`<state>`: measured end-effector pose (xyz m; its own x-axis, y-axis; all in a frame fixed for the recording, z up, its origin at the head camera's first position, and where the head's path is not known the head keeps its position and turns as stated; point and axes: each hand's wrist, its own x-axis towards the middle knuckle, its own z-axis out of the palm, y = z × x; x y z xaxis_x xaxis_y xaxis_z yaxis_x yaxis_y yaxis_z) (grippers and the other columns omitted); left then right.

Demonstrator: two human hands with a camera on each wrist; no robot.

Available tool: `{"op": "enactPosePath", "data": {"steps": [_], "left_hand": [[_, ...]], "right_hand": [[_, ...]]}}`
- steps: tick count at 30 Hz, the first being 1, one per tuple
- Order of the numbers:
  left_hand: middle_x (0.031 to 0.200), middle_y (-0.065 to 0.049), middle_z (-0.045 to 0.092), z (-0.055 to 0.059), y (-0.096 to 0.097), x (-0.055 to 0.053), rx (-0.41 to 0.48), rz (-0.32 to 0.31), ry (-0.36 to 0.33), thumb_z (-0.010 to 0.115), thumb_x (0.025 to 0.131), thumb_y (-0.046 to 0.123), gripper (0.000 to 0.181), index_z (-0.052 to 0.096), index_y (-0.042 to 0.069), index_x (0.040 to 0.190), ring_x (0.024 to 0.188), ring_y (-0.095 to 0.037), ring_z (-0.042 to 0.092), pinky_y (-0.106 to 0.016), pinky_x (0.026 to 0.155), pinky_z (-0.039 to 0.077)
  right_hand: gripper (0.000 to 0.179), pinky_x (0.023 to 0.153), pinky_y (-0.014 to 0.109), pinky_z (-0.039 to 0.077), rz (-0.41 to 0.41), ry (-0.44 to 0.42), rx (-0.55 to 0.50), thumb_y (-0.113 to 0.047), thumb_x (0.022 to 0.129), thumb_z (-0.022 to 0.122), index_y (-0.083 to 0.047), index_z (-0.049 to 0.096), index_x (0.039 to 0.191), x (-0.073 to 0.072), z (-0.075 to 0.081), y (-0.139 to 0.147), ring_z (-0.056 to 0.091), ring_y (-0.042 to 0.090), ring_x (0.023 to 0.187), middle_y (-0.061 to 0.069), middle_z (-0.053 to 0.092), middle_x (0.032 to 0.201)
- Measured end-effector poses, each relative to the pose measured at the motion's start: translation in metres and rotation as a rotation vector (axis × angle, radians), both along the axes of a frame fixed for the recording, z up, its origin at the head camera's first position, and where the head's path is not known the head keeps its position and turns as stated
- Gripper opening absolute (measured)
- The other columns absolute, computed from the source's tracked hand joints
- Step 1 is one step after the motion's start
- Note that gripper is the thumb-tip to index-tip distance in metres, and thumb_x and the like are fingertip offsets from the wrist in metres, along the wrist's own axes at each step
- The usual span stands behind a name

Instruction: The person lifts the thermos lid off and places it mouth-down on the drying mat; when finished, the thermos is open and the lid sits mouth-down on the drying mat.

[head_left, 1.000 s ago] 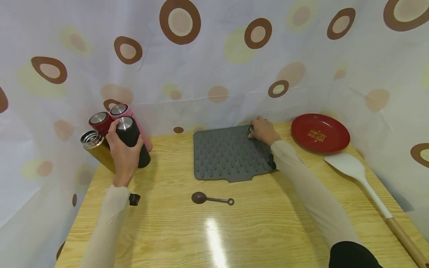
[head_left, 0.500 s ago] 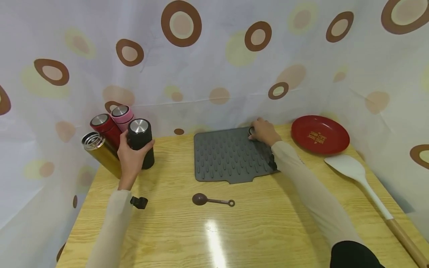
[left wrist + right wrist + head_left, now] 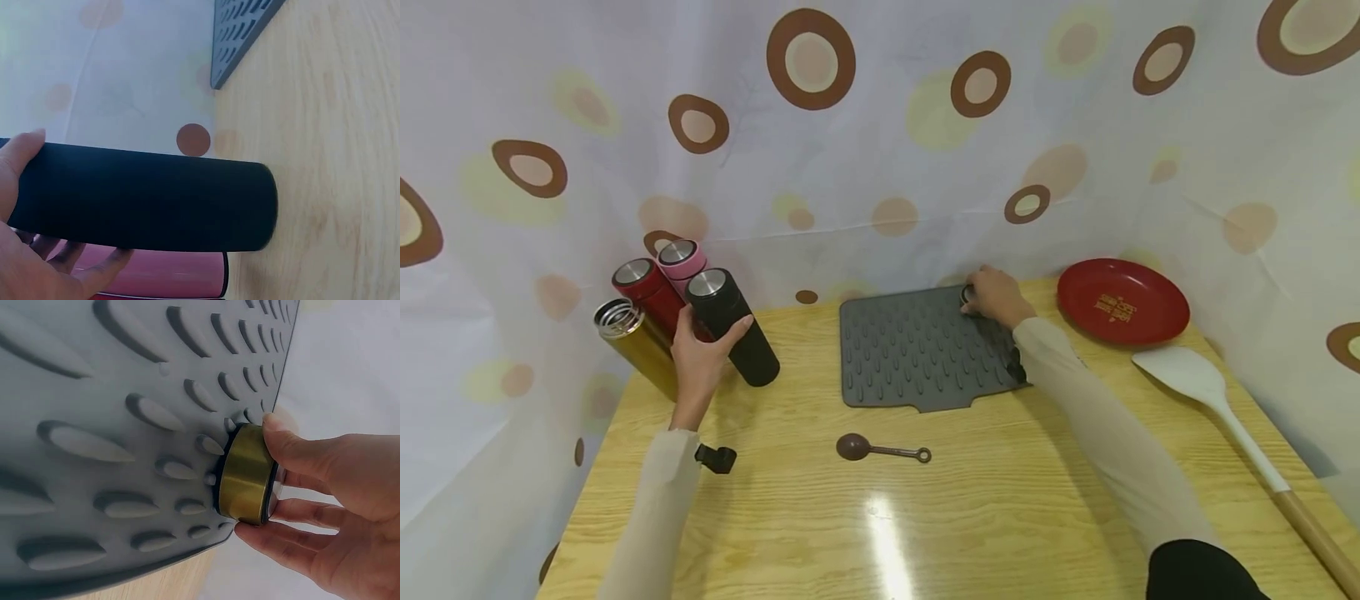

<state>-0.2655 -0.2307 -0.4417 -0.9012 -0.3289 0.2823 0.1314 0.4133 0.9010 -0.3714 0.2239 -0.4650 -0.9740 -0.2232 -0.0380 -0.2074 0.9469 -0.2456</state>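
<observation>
My left hand (image 3: 702,360) grips a black thermos (image 3: 736,329) round its upper body, thumb on one side and fingers on the other. In the left wrist view the thermos's lower end (image 3: 244,206) is close over the table. Just behind it stand a pink thermos (image 3: 682,265), a red thermos (image 3: 658,298) and a gold thermos (image 3: 643,350) with no lid on its mouth. At the far right corner of a grey ridged mat (image 3: 895,350), my right hand (image 3: 996,297) pinches a gold lid (image 3: 245,475) that sits on the mat.
A brown spoon (image 3: 854,447) lies in front of the mat. On the right are a red plate (image 3: 1120,287) and a long white spatula (image 3: 1195,375) with a wooden handle. A patterned curtain (image 3: 865,167) closes off the back and sides.
My left hand has moved the black thermos to the right, away from the gold and red ones. My right hand keeps its place on the lid at the mat's corner.
</observation>
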Motion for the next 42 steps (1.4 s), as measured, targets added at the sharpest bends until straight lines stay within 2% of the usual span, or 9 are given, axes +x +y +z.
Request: {"op": "enactPosePath", "data": {"steps": [4, 8, 12, 15, 23, 29, 33, 36, 42], "left_hand": [[0.135, -0.009, 0.061, -0.002, -0.001, 0.004, 0.007, 0.004, -0.014, 0.084, 0.089, 0.036, 0.076, 0.047, 0.01, 0.15, 0.113, -0.014, 0.053, -0.025, 0.098, 0.045], [0.138, -0.011, 0.06, 0.002, 0.001, 0.003, 0.027, -0.03, 0.01, 0.084, 0.09, 0.031, 0.075, 0.047, 0.008, 0.151, 0.116, -0.018, 0.054, -0.031, 0.103, 0.046], [0.138, -0.011, 0.062, 0.008, 0.008, 0.001, 0.014, -0.092, 0.053, 0.085, 0.089, 0.026, 0.072, 0.051, 0.01, 0.15, 0.117, -0.02, 0.058, -0.037, 0.105, 0.048], [0.136, -0.01, 0.064, 0.013, 0.018, 0.002, -0.028, -0.143, 0.097, 0.087, 0.087, 0.022, 0.071, 0.054, 0.013, 0.149, 0.115, -0.024, 0.064, -0.044, 0.104, 0.053], [0.13, -0.017, 0.064, 0.037, 0.047, 0.017, -0.263, -0.244, 0.245, 0.092, 0.081, 0.02, 0.071, 0.06, 0.009, 0.143, 0.114, -0.033, 0.061, -0.057, 0.096, 0.055], [0.131, -0.011, 0.068, 0.044, 0.073, 0.043, -0.202, -0.411, 0.162, 0.091, 0.081, 0.021, 0.072, 0.061, 0.014, 0.146, 0.113, -0.027, 0.062, -0.053, 0.096, 0.053], [0.13, -0.007, 0.07, 0.045, 0.09, 0.058, -0.173, -0.496, 0.125, 0.091, 0.081, 0.021, 0.073, 0.06, 0.016, 0.147, 0.112, -0.024, 0.063, -0.051, 0.097, 0.054], [0.132, -0.007, 0.069, 0.043, 0.101, 0.057, -0.236, -0.524, 0.146, 0.093, 0.08, 0.022, 0.074, 0.061, 0.015, 0.146, 0.115, -0.024, 0.064, -0.05, 0.095, 0.055], [0.134, -0.015, 0.067, 0.033, 0.116, 0.05, -0.453, -0.499, 0.177, 0.094, 0.079, 0.026, 0.077, 0.06, 0.007, 0.145, 0.112, -0.032, 0.068, -0.052, 0.089, 0.058]], "right_hand": [[0.051, 0.102, 0.057, 0.051, 0.028, 0.011, 0.012, -0.02, 0.092, 0.083, 0.009, 0.067, 0.13, -0.001, -0.005, 0.0, 0.062, 0.045, 0.12, 0.03, 0.065, 0.128], [0.055, 0.107, 0.059, 0.047, 0.078, -0.039, 0.0, -0.023, 0.091, 0.083, 0.008, 0.065, 0.133, -0.006, 0.0, 0.007, 0.057, 0.046, 0.127, 0.03, 0.064, 0.133], [0.07, 0.114, 0.063, 0.039, 0.13, -0.108, -0.06, -0.026, 0.093, 0.081, 0.009, 0.052, 0.147, -0.006, 0.01, 0.018, 0.043, 0.05, 0.14, 0.034, 0.049, 0.15], [0.072, 0.113, 0.066, 0.038, 0.168, -0.096, -0.158, -0.027, 0.099, 0.074, 0.007, 0.043, 0.154, 0.0, 0.02, 0.027, 0.041, 0.052, 0.142, 0.035, 0.04, 0.156], [0.059, 0.104, 0.061, 0.049, 0.257, 0.004, -0.484, -0.024, 0.102, 0.07, -0.001, 0.049, 0.153, 0.028, 0.053, 0.023, 0.056, 0.045, 0.128, 0.026, 0.052, 0.149], [0.052, 0.106, 0.056, 0.051, 0.341, 0.04, -0.666, -0.019, 0.1, 0.073, -0.009, 0.056, 0.149, 0.059, 0.067, -0.001, 0.064, 0.033, 0.123, 0.015, 0.062, 0.14], [0.046, 0.103, 0.039, 0.054, 0.398, -0.001, -0.806, -0.015, 0.1, 0.072, -0.014, 0.061, 0.144, 0.077, 0.074, -0.015, 0.066, 0.024, 0.122, 0.01, 0.066, 0.135], [0.045, 0.099, 0.029, 0.054, 0.393, -0.034, -0.865, -0.016, 0.101, 0.071, -0.015, 0.061, 0.144, 0.089, 0.082, -0.021, 0.066, 0.023, 0.122, 0.011, 0.066, 0.135], [0.056, 0.093, 0.039, 0.06, 0.375, -0.071, -0.931, -0.016, 0.098, 0.075, -0.011, 0.054, 0.15, 0.112, 0.094, -0.04, 0.068, 0.031, 0.122, 0.015, 0.062, 0.139]]}}
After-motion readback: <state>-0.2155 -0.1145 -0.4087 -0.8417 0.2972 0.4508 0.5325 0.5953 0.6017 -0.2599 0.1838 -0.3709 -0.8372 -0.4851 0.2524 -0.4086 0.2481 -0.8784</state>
